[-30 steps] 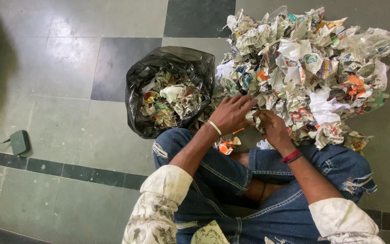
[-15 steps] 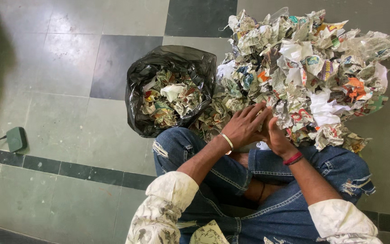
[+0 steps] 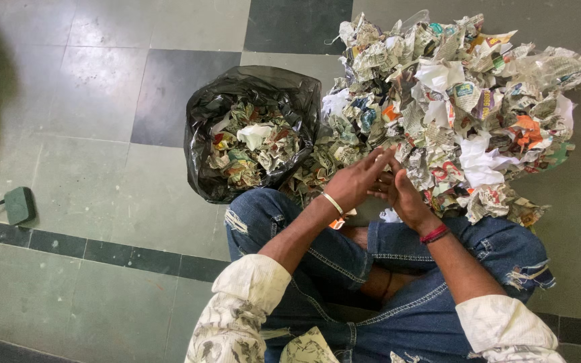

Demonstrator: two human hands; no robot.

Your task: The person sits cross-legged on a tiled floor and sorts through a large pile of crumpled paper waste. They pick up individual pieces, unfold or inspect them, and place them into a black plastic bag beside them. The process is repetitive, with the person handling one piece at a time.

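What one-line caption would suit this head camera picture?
Seated cross-legged, a person's left hand and right hand meet at a crumpled newspaper heap beside a black bag.

A: Hands?
B: Left hand (image 3: 358,180) & right hand (image 3: 401,195) together, fingers spread, at near edge of crumpled paper pile (image 3: 465,114) on floor (image 3: 68,168).
A: Bag?
B: Black bag (image 3: 253,131) just left of pile, w/ paper inside.

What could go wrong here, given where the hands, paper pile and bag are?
1. The black bag looks nearly full of crumpled paper; more could spill over its slack rim onto the floor.
2. The loose heap of crumpled paper is piled high right against the left hand and right hand; pulling from its near edge may make it slide.
3. Scraps could scatter toward the small green box.
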